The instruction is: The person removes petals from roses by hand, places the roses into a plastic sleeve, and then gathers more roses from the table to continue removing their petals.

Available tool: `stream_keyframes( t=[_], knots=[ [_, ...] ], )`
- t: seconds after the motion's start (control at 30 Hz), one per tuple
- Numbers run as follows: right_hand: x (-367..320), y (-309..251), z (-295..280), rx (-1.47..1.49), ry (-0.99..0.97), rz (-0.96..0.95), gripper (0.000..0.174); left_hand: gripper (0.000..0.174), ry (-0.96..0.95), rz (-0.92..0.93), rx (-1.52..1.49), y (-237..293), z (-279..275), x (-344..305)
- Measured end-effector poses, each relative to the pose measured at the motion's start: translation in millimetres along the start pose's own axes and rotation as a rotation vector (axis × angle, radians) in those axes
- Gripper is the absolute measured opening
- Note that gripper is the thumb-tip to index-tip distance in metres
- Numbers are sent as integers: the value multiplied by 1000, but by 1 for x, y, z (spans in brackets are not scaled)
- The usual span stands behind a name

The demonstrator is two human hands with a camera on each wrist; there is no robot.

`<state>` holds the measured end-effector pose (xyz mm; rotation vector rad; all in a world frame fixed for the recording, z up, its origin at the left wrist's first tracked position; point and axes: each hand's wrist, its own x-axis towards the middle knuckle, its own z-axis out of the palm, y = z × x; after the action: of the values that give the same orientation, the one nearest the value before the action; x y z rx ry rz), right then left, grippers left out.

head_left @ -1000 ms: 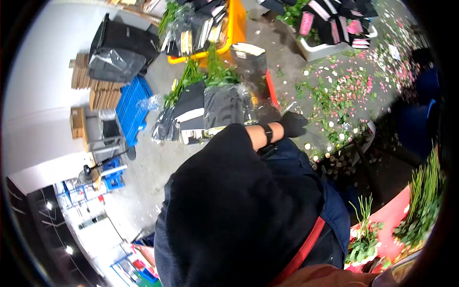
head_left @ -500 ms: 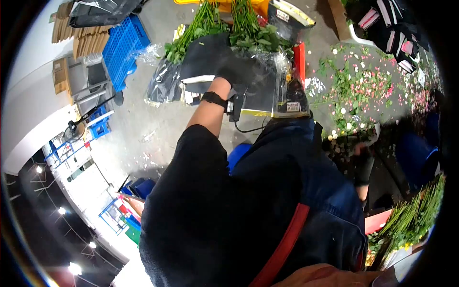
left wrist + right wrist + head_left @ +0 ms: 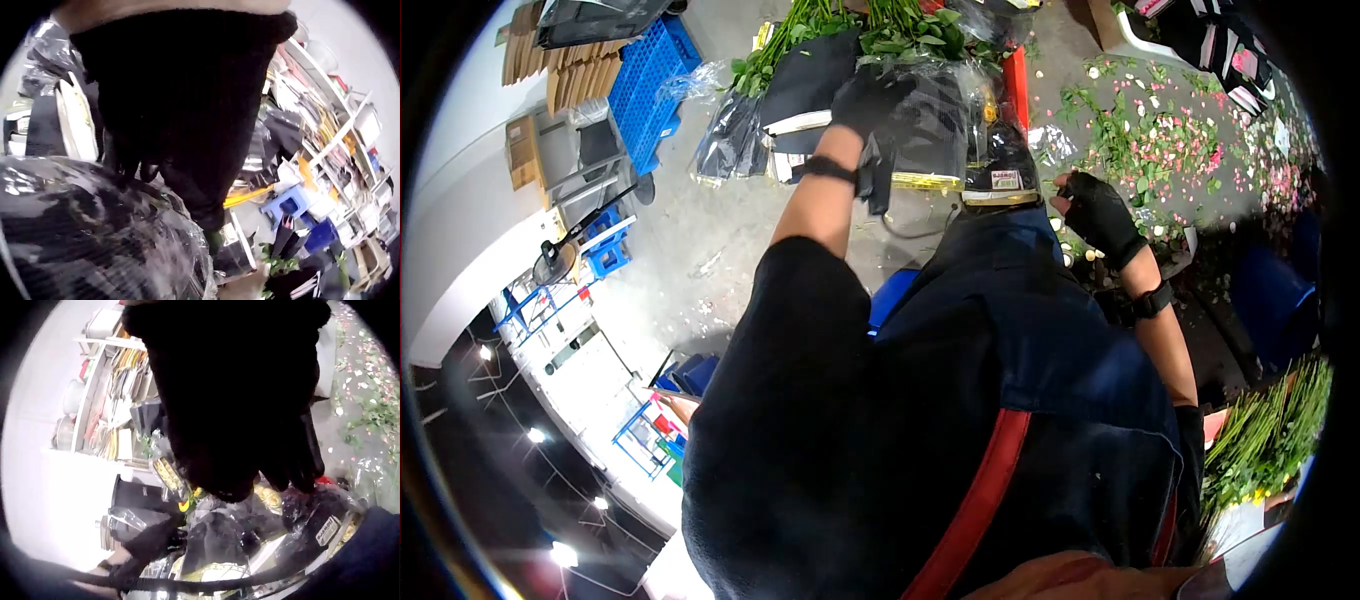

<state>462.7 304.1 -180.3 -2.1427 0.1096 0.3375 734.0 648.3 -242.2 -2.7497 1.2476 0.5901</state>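
Observation:
My left hand (image 3: 870,105), in a black glove, lies over a black flower bouquet in clear plastic wrap (image 3: 935,145). The left wrist view puts the crinkled wrap (image 3: 119,231) right at its fingers, which are dark and partly hidden; I cannot tell whether they grip it. To the left is a black-wrapped bouquet with a white edge (image 3: 805,85); on the right, one with a paper label (image 3: 1005,180). Green stems and leaves (image 3: 915,35) stick out at their far ends. Beside the knee, my right hand (image 3: 1105,218), gloved with bare fingertips, hangs with loosely bent fingers, holding nothing.
Petals and leaves (image 3: 1150,140) litter the floor at right. A red edge (image 3: 1015,90) stands beside the bouquets. A blue pallet (image 3: 650,105) and folded cardboard (image 3: 580,70) are at left. Cut stems (image 3: 1270,430) lie at lower right, near a blue chair (image 3: 1270,300).
The view has shifted. My left hand came out over the bouquets, then slid farther up toward the stems. My right hand rose from the dark area at right to beside the knee.

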Motion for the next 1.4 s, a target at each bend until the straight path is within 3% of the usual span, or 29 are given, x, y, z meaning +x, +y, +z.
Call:
stream_keyframes(
  t=[0.07, 0.1, 0.17, 0.2, 0.23, 0.3, 0.33, 0.37, 0.43, 0.5, 0.57, 0.63, 0.67, 0.8, 0.87, 0.9, 0.97, 1.0, 1.03, 1.1, 1.17, 1.2, 1.3, 1.37, 1.4],
  knots=[
    [-15, 6, -5, 72, -37, 66, 30, 86, 45, -39, -262, 22, -25, -40],
    [-24, 22, -2, 15, 24, 3, 31, 97, 119, -72, -326, 39, -37, -69],
    [-38, 38, -5, 41, 40, 119, 30, 116, -108, 25, -122, 53, -40, -111],
    [-42, 43, -6, 246, -11, 333, 28, 106, -62, -50, 42, 67, -41, -130],
    [-47, 56, -4, 356, -15, 292, 25, 83, 32, -3, 7, 51, -16, -128],
    [-51, 47, -10, 470, -37, 406, 24, 57, 190, -59, -204, 16, 18, -118],
    [-52, 42, -14, 480, -55, 353, 24, 40, 130, -255, -301, 54, -52, -120],
    [-53, 36, -19, 493, -71, 300, 23, 32, 159, -201, -262, 55, -63, -111],
    [-49, 22, -28, 472, -41, 140, 24, 28, 398, -61, -15, 64, -94, -101],
    [-37, 22, -34, 602, -39, 154, 20, 24, 535, 31, 107, 64, -118, -87],
    [-31, -8, -38, 330, 74, -52, 18, 21, 551, 66, 134, 70, -143, -79],
    [-28, -39, -52, 74, 8, -187, 16, 18, 495, 56, 141, 77, -170, -76],
    [-21, -39, -48, -44, 86, -305, 16, 16, 535, 81, 106, 81, -180, -74],
    [-13, -79, -33, 169, 223, -223, 66, 13, 644, 294, 162, 105, -223, -72],
    [-17, -118, -40, 436, 197, -122, 85, 12, 634, 397, 188, 130, -253, -71],
    [-13, -118, -34, 504, 358, -195, 70, 12, 629, 451, 200, 145, -269, -71],
    [-21, -112, -48, 668, 341, -12, 51, 7, 686, 607, 89, 181, -303, -69],
    [-34, -127, -50, 691, 575, -164, 37, 6, 787, 734, 24, 198, -317, -67],
    [-44, -103, -65, 590, 532, -65, 37, 20, 558, 770, -78, 209, -338, -63],
    [-89, -115, -89, 617, 656, -84, 36, 44, 204, 841, -690, 201, -362, -30],
    [-142, -88, -103, 602, 665, -54, 36, 63, 117, 820, -838, 228, -402, -45],
    [-172, -60, -109, 546, 643, -29, 37, 61, 70, 838, -886, 238, -411, -47],
    [-261, -37, -101, -903, 642, -30, 39, 54, -232, 843, -1003, 267, -390, -42],
    [-303, -38, -79, -655, 615, 277, 46, 49, -464, 783, -1020, 291, -352, -41],
    [-318, -16, -65, -405, 731, 283, 43, 47, -574, 733, -1016, 305, -330, -43]
  ],
)
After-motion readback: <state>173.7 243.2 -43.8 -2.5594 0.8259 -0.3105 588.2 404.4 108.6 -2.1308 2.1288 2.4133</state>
